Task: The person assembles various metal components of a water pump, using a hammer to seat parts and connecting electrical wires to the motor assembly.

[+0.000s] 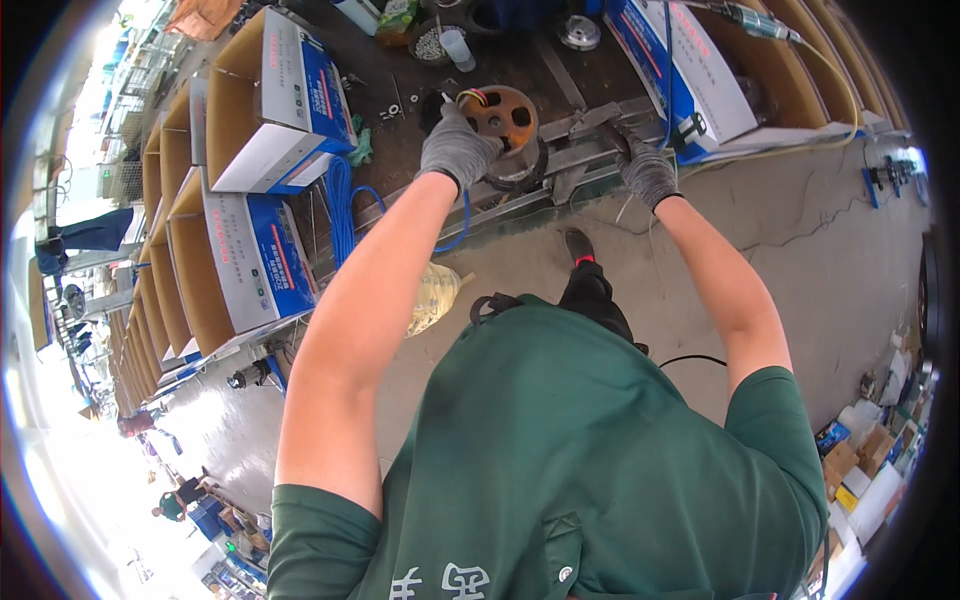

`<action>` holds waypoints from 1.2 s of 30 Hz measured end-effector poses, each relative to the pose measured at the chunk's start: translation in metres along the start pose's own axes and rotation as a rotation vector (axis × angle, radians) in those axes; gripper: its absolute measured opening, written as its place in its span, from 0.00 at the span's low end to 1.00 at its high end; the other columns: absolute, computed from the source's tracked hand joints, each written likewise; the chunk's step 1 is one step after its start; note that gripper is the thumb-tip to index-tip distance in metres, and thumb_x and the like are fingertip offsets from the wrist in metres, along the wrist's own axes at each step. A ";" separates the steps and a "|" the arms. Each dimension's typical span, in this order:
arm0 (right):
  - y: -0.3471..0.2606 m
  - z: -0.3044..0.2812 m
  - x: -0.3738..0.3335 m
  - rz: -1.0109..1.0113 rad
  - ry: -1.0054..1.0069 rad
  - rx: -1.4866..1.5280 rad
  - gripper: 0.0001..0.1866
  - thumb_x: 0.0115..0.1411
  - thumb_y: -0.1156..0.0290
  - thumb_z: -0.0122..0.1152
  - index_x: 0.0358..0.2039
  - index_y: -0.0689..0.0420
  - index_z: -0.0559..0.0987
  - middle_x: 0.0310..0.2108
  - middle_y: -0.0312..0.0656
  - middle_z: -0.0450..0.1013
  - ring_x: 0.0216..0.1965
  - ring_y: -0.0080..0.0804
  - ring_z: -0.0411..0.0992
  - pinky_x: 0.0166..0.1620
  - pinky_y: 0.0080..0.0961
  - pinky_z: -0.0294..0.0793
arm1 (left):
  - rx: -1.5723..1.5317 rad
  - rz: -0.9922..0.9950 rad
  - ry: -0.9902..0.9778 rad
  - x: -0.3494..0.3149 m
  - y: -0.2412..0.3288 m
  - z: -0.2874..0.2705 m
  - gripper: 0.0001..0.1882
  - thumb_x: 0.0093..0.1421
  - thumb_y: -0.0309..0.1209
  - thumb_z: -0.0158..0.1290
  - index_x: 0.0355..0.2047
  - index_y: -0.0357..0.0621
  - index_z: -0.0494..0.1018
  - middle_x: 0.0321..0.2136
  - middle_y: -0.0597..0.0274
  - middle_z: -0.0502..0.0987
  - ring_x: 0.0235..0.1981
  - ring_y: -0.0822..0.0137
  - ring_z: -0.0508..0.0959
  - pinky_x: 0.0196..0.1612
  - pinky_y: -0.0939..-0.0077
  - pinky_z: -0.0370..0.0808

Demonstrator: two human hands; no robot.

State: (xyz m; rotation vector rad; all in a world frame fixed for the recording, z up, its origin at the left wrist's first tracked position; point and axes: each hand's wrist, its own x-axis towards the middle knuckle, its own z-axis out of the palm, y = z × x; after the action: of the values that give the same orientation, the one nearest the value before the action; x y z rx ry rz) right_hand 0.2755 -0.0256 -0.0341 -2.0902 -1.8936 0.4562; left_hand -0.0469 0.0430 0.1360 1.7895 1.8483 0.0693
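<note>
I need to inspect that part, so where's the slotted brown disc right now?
In the head view, the slotted brown disc is at upper centre, just right of the left hand, with a translucent plastic cup beyond it.

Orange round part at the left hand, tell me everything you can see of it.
The orange round part looks like metal, with dark openings around its centre. Its face points toward the camera, over the workbench. The gloved left hand touches its lower left side; coloured wires show at its upper left.
</note>
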 end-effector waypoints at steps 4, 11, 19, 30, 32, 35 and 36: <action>-0.009 0.004 0.030 -0.003 0.001 -0.011 0.22 0.63 0.58 0.55 0.57 0.47 0.74 0.47 0.58 0.76 0.47 0.60 0.74 0.49 0.51 0.75 | -0.028 -0.034 0.015 0.003 -0.008 0.003 0.43 0.53 0.41 0.62 0.64 0.37 0.56 0.53 0.39 0.76 0.55 0.46 0.77 0.57 0.61 0.74; -0.013 -0.005 0.054 -0.033 -0.041 0.104 0.23 0.61 0.59 0.58 0.57 0.50 0.75 0.49 0.57 0.75 0.50 0.59 0.73 0.52 0.47 0.74 | -0.138 -0.107 -0.010 0.005 -0.014 0.013 0.44 0.52 0.40 0.64 0.66 0.46 0.56 0.55 0.42 0.74 0.55 0.47 0.77 0.57 0.60 0.75; 0.021 0.020 0.063 -0.204 0.034 -0.056 0.28 0.59 0.63 0.59 0.61 0.51 0.72 0.56 0.58 0.71 0.56 0.60 0.69 0.59 0.48 0.69 | -0.199 -0.140 0.007 -0.002 -0.006 0.014 0.46 0.50 0.35 0.66 0.67 0.53 0.56 0.54 0.48 0.74 0.56 0.52 0.76 0.60 0.63 0.73; -0.084 -0.014 0.058 -0.163 -0.165 1.102 0.24 0.64 0.61 0.62 0.56 0.60 0.73 0.50 0.48 0.73 0.53 0.41 0.71 0.58 0.35 0.69 | -0.300 -0.128 0.033 -0.008 0.014 0.006 0.36 0.56 0.34 0.63 0.62 0.46 0.60 0.51 0.48 0.76 0.53 0.55 0.77 0.58 0.64 0.72; -0.122 -0.012 0.049 -0.163 -0.142 1.301 0.24 0.65 0.58 0.61 0.56 0.61 0.74 0.49 0.44 0.73 0.52 0.35 0.71 0.57 0.33 0.69 | -0.319 -0.145 0.047 -0.006 0.012 0.009 0.35 0.56 0.33 0.62 0.61 0.45 0.60 0.51 0.48 0.75 0.52 0.56 0.77 0.58 0.65 0.72; -0.173 -0.022 0.047 -0.312 -0.014 1.387 0.25 0.66 0.57 0.60 0.56 0.61 0.74 0.49 0.43 0.73 0.52 0.34 0.71 0.57 0.33 0.69 | -0.341 -0.158 0.048 -0.007 0.009 0.010 0.37 0.53 0.29 0.63 0.61 0.45 0.59 0.52 0.48 0.74 0.53 0.56 0.76 0.58 0.64 0.73; -0.184 -0.025 0.047 -0.382 0.049 1.375 0.24 0.66 0.57 0.60 0.56 0.61 0.74 0.49 0.44 0.73 0.52 0.35 0.71 0.57 0.34 0.69 | -0.375 -0.146 0.027 -0.010 0.017 0.005 0.40 0.50 0.27 0.65 0.61 0.45 0.58 0.52 0.48 0.74 0.54 0.56 0.76 0.58 0.63 0.74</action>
State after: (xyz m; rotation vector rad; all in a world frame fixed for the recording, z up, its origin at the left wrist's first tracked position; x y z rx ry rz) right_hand 0.1237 0.0395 0.0622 -0.8014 -1.2022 1.1376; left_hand -0.0301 0.0341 0.1425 1.4004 1.8355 0.3613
